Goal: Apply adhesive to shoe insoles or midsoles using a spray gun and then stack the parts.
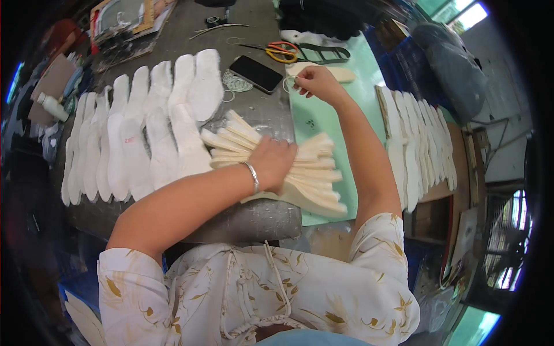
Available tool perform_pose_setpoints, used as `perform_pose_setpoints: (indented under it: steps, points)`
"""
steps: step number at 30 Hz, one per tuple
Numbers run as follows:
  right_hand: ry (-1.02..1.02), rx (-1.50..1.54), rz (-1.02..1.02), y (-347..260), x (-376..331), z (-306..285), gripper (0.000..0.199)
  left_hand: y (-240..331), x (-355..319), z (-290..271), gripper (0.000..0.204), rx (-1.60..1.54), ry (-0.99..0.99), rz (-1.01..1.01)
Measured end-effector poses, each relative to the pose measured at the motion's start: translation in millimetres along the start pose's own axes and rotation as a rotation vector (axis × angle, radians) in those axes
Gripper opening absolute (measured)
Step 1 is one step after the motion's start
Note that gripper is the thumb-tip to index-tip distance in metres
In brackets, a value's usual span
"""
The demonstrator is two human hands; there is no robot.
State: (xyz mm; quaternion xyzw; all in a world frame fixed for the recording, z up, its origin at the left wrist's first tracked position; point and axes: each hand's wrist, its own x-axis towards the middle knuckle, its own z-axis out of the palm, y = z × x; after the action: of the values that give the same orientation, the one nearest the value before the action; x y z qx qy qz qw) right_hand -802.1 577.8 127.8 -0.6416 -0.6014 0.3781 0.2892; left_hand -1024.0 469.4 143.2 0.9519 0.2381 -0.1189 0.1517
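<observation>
Left grip (273, 164) is closed over the middle of a bundle (313, 181) of insoles, squeezing from above. Right grip (318, 84), ahead and to the right, is narrow: fingertips together on what looks like a thin pale band (284, 86), clear of the bundle.

Head view: reads to me as the banding step, stack gathered, band not on yet. Next move calls for bringing the band back to the left grip, opening it wide enough to clear the splayed ends, and seating it at the waist without losing the squeeze.

Bundle sits under the left grip, across the bench (254, 222) and the edge of the green mat (320, 118). Cream, soft-looking, many layers; pinched in the middle, fanned both ends. Bottom layer pokes out near side, right of the left grip. Layer count: can't tell, partly blurred. Spare bands (241, 84) lie ahead of the left grip, beside the phone (255, 74).
</observation>
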Motion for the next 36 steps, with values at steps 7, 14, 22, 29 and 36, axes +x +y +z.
perform_pose_setpoints:
  steps: [7, 14, 22, 29, 36]
  points:
    - [0.115, 0.002, 0.150, 50, -49, -22, 0.016, 5, 9, 2, 0.095, 0.101, 0.041, -0.015]
    - [-0.029, -0.073, 0.088, -3, 12, 32, 0.019, 13, 20, 4, 0.094, 0.112, -0.064, -0.091]
    - [0.266, 0.159, 0.071, 43, -83, -28, 0.022, 3, 8, 7, 0.083, 0.007, 0.011, -0.053]
    - [0.527, 0.500, 0.366, 150, -235, 18, 0.020, -5, 13, -43, 0.089, -0.342, 0.064, -0.092]
    - [0.470, 0.007, 0.137, 77, -206, 9, 0.024, 5, -2, -62, 0.075, -1.521, -0.012, 0.238]
